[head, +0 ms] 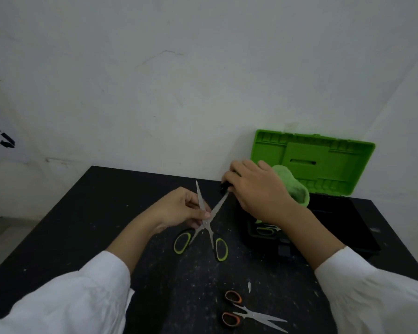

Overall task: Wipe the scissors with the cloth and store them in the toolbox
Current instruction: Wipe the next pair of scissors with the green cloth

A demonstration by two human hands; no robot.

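Observation:
Green-handled scissors are spread wide open above the black table. My left hand pinches their left blade near the pivot. My right hand holds a fluffy green cloth and grips the tip of the right blade with it. The toolbox stands at the right with its black base open and its green lid upright against the wall. Another green-handled pair lies inside the base, partly hidden by my right forearm.
Orange-handled scissors lie open on the table near its front edge, between my white sleeves. A small white scrap lies just above them. The white wall rises right behind the table and toolbox.

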